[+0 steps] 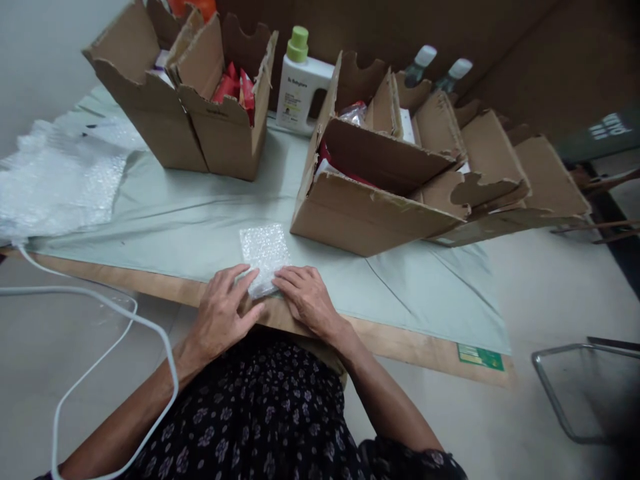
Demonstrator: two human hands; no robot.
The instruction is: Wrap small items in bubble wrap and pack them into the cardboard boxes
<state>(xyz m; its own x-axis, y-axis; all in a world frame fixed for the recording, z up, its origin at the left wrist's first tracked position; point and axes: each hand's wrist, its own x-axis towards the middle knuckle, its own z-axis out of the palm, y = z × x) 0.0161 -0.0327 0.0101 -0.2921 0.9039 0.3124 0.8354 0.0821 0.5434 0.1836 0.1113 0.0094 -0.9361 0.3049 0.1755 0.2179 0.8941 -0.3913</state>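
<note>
A small square of bubble wrap [265, 253] lies flat on the cloth near the table's front edge. At its lower left corner, my left hand [226, 310] touches it with the fingertips, thumb and fingers spread apart. My right hand [309, 299] rests at its lower right side, fingers stretched out and laid on the edge of the wrap. Neither hand grips around it. Whether anything is inside the wrap I cannot tell.
Cardboard bins [390, 213] with packets stand at the right, and more cardboard boxes [220, 133] at the back left. Between them is a white detergent bottle [295, 90]. A bubble wrap pile [65, 180] lies left. A white cable [167, 353] loops at the front left.
</note>
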